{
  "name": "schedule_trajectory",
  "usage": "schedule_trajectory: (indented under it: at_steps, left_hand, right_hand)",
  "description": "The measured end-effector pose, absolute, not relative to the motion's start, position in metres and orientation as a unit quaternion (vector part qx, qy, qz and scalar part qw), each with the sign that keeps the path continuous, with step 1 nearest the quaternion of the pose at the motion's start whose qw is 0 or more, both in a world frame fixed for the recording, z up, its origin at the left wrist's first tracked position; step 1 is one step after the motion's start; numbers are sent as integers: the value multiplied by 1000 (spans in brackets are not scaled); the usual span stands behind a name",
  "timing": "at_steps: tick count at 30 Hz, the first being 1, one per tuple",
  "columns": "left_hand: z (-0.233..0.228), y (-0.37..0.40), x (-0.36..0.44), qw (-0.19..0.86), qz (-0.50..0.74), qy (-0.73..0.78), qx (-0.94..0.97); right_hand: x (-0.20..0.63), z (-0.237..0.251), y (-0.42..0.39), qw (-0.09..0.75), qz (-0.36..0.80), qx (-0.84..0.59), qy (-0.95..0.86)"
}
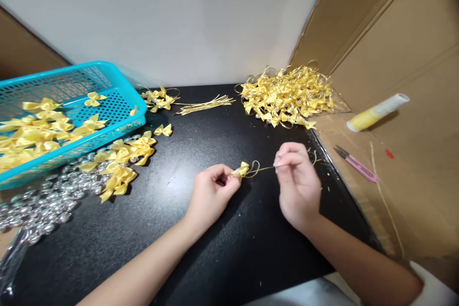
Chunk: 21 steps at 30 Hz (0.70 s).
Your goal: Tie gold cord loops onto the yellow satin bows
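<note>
As we inspect the work from left to right, we find the left hand [215, 192] closed in a pinch, thumb against fingers, on a yellow bow [244, 168]. The bow projects past the fingertips toward the right hand [300, 189]; whether it touches anything below, we cannot tell. Beside it we note a loop of gold cord [266, 169], whose strand spans the gap to the right hand, where thumb and fingertips are pressed together on it.

On the black table [201, 146], at left, we record clear beads [64, 196] spread along the near side of a blue perforated basket [140, 115] holding loose bows [39, 129]. More ribbon bows [120, 179] lie at the edge of the beads, a single bow [163, 130] just beside them. Behind, we observe a small corded cluster [159, 99], a bundle of gold stems [208, 105] and, at the far right corner, a large heap of corded bows [287, 98].

A white panel [179, 19] stands behind the table. On the cardboard [426, 172] at right we list pink-handled snips [360, 169], a yellow-and-white tube [378, 112] and a thin strand [384, 197].
</note>
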<state>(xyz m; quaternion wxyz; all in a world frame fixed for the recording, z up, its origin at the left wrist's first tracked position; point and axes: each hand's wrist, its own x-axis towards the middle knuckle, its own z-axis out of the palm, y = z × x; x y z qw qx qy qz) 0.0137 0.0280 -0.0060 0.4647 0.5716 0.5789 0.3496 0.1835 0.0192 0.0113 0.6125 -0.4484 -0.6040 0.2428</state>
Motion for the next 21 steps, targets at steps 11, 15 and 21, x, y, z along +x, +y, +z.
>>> schedule_trajectory:
  at_steps: [11,15,21]
  left_hand:
    - [-5,39,10,497,321,597,542]
    - [-4,39,10,499,316,597,543]
    - [-2,39,10,502,308,599,543]
  right_hand:
    - [240,77,26,762,330,-385,-403]
    - [259,81,26,766,323,-424,-360]
    - [288,82,39,777,305,-410,-369]
